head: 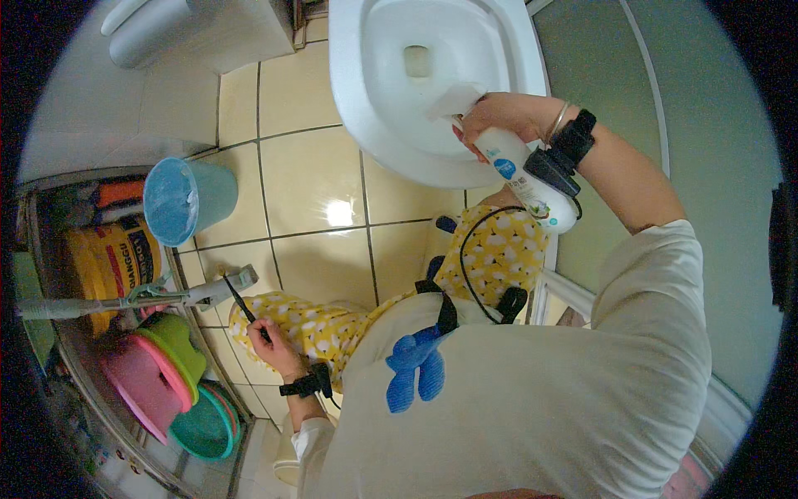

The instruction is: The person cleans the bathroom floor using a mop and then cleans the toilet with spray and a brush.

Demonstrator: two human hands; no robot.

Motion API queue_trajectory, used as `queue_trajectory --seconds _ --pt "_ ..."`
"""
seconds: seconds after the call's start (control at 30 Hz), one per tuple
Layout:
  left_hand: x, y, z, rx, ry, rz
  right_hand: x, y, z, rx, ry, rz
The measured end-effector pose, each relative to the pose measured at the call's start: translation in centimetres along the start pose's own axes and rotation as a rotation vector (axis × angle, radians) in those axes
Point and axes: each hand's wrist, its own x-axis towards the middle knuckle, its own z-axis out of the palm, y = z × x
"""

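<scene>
My right hand [499, 121] grips a white spray bottle [530, 187] at its neck, tilted over the front rim of a white toilet bowl [355, 118]. The bottle bears a blue round mark and writing. A pale, blurred patch by its head may be the nozzle or spray; I cannot tell which. Low on the left, my left hand [274, 349] is closed around a slim black-handled tool [240, 298] with a small yellowish tip. It is held beside my left knee, above the tiled floor. The tool's exact kind is unclear.
A light blue bucket [215, 193] stands left on cream tiles [312, 168]. Beyond it, a rack holds a yellow bucket [112, 256], pink [140, 380] and teal [206, 430] basins. A grey-white long-handled tool [124, 304] crosses there. Frosted panels [605, 125] flank the toilet's right.
</scene>
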Motion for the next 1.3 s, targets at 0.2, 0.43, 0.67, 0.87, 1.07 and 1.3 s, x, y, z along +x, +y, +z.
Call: queue_trajectory --seconds 0.2,0.43,0.67,0.87,1.07,1.3 --pt "0.0 -0.3 -0.3 0.003 -0.019 0.033 -3.5 -2.8 1.4 0.089 0.096 0.090" --pt "0.3 -1.1 -0.7 0.053 -0.046 0.040 -8.0 -1.5 1.9 0.359 0.193 0.145" --pt "0.5 -1.0 -0.3 0.036 -0.041 0.018 -9.4 1.4 1.0 0.385 0.307 0.293" --pt "0.3 -0.3 -0.1 -0.016 -0.041 0.048 -9.5 2.0 2.5 0.386 0.415 0.317" --pt "0.4 -1.3 -0.5 0.035 -0.049 0.063 -10.8 -2.0 4.5 0.323 0.449 0.033" --pt "0.6 -2.1 -0.3 -0.049 -0.029 0.025 -12.6 -5.2 2.6 0.087 0.701 -0.371"
